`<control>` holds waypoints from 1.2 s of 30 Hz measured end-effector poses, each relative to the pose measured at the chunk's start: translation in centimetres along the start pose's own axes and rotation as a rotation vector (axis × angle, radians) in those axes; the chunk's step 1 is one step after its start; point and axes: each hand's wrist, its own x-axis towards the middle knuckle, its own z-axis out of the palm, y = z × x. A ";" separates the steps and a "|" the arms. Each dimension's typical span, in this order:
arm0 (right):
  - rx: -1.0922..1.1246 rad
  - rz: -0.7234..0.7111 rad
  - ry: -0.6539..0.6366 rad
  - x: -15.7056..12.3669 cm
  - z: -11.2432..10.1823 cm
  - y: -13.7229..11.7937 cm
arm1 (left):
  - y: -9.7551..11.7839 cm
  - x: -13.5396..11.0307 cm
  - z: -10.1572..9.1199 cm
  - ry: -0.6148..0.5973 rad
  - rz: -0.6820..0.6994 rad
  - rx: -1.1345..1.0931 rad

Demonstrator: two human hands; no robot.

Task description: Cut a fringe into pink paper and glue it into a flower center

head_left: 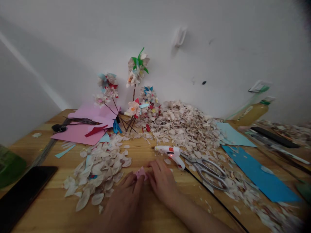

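Observation:
Both of my hands meet low in the middle of the wooden table (145, 155). Between their fingertips is a small pink paper piece (141, 173). My left hand (127, 202) pinches it from the left with fingers curled. My right hand (162, 183) closes on it from the right. A white glue gun (170, 152) with a lit red light lies just beyond my right hand. Steel scissors (209, 171) lie right of the gun. Pale cut petals (102, 171) are heaped left of my hands.
Finished paper flowers on stems (136, 94) stand against the white wall. Pink paper sheets (85, 126) lie back left, blue sheets (257, 174) at right. A big pile of pale scraps (187, 126) sits behind. A black phone (21, 194) lies at left, a bottle (250, 113) back right.

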 end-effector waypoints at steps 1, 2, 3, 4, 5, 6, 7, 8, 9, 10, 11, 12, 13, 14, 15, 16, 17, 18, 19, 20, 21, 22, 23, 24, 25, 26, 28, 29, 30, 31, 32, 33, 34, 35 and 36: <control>0.011 0.002 0.013 0.0 -0.1 0.1 | 0.0 0.0 0.0 -0.009 -0.012 -0.011; 0.023 0.004 0.025 0.0 -0.2 0.1 | -0.1 -0.1 0.0 -0.020 -0.026 -0.020; 0.035 0.009 0.034 0.0 -0.2 0.2 | -0.1 -0.2 0.0 -0.030 -0.041 -0.029; 0.047 0.015 0.043 0.0 -0.3 0.3 | -0.1 -0.2 0.0 -0.035 -0.057 -0.037; 0.058 0.024 0.050 -0.1 -0.4 0.4 | -0.2 -0.3 0.0 -0.038 -0.073 -0.045; 0.068 0.035 0.055 -0.1 -0.4 0.5 | -0.2 -0.4 0.1 -0.037 -0.087 -0.057; 0.078 0.046 0.057 -0.1 -0.5 0.5 | -0.3 -0.5 0.1 -0.036 -0.100 -0.073; 0.090 0.057 0.055 -0.1 -0.5 0.6 | -0.3 -0.6 0.1 -0.037 -0.112 -0.090; 0.103 0.066 0.049 -0.1 -0.6 0.5 | -0.4 -0.8 0.2 -0.046 -0.118 -0.103; 0.119 0.072 0.038 0.0 -0.6 0.5 | -0.4 -0.9 0.2 -0.058 -0.114 -0.111; 0.136 0.076 0.024 0.0 -0.6 0.4 | -0.5 -1.0 0.3 -0.069 -0.105 -0.115; 0.153 0.080 0.010 0.0 -0.6 0.2 | -0.5 -1.1 0.4 -0.076 -0.096 -0.114; 0.171 0.087 -0.002 0.0 -0.6 0.1 | -0.5 -1.2 0.5 -0.082 -0.090 -0.112; 0.187 0.097 -0.011 0.1 -0.6 -0.1 | -0.5 -1.3 0.6 -0.085 -0.084 -0.110; 0.202 0.110 -0.017 0.2 -0.6 -0.3 | -0.5 -1.4 0.7 -0.086 -0.081 -0.106; 0.217 0.127 -0.022 0.3 -0.6 -0.5 | -0.4 -1.4 0.7 -0.086 -0.081 -0.102; 0.232 0.144 -0.025 0.4 -0.6 -0.6 | -0.3 -1.4 0.7 -0.086 -0.076 -0.098; 0.247 0.161 -0.031 0.5 -0.6 -0.7 | -0.2 -1.4 0.7 -0.086 -0.060 -0.095; 0.263 0.177 -0.036 0.7 -0.6 -0.8 | -0.2 -1.4 0.6 -0.084 -0.045 -0.093; 0.280 0.194 -0.041 0.9 -0.5 -0.9 | -0.1 -1.4 0.6 -0.078 -0.035 -0.094; 0.299 0.211 -0.047 1.1 -0.5 -0.9 | -0.1 -1.4 0.6 -0.067 -0.030 -0.097; 0.321 0.229 -0.053 1.3 -0.4 -0.8 | -0.2 -1.3 0.6 -0.042 -0.027 -0.102; 0.347 0.250 -0.058 1.5 -0.3 -0.7 | -0.3 -1.3 0.7 0.000 -0.030 -0.107; 0.377 0.272 -0.062 1.7 -0.2 -0.6 | -0.5 -1.3 0.9 0.059 -0.038 -0.115; 0.411 0.295 -0.064 1.8 0.0 -0.4 | -0.8 -1.2 1.1 0.128 -0.043 -0.129; 0.449 0.317 -0.066 2.0 0.2 -0.3 | -1.1 -1.2 1.4 0.199 -0.044 -0.148; 0.537 0.351 -0.069 2.1 0.5 0.0 | -1.8 -1.1 2.1 0.331 -0.052 -0.202; 0.583 0.364 -0.069 2.1 0.6 0.0 | -2.1 -1.1 2.3 0.380 -0.068 -0.237; 0.628 0.373 -0.065 2.1 0.6 0.0 | -2.3 -1.1 2.5 0.419 -0.089 -0.275; 0.671 0.379 -0.055 2.1 0.4 0.0 | -2.5 -1.1 2.6 0.446 -0.114 -0.314; 0.710 0.382 -0.041 2.1 0.2 -0.2 | -2.6 -1.1 2.6 0.469 -0.138 -0.353; 0.747 0.381 -0.024 2.1 -0.1 -0.3 | -2.6 -1.1 2.5 0.482 -0.157 -0.393; 0.782 0.377 -0.004 2.2 -0.5 -0.6 | -2.6 -1.0 2.5 0.486 -0.173 -0.438; 0.814 0.369 0.016 2.2 -1.0 -0.8 | -2.5 -0.9 2.5 0.487 -0.185 -0.498; 0.845 0.359 0.034 2.2 -1.5 -1.2 | -2.4 -0.7 2.6 0.486 -0.201 -0.586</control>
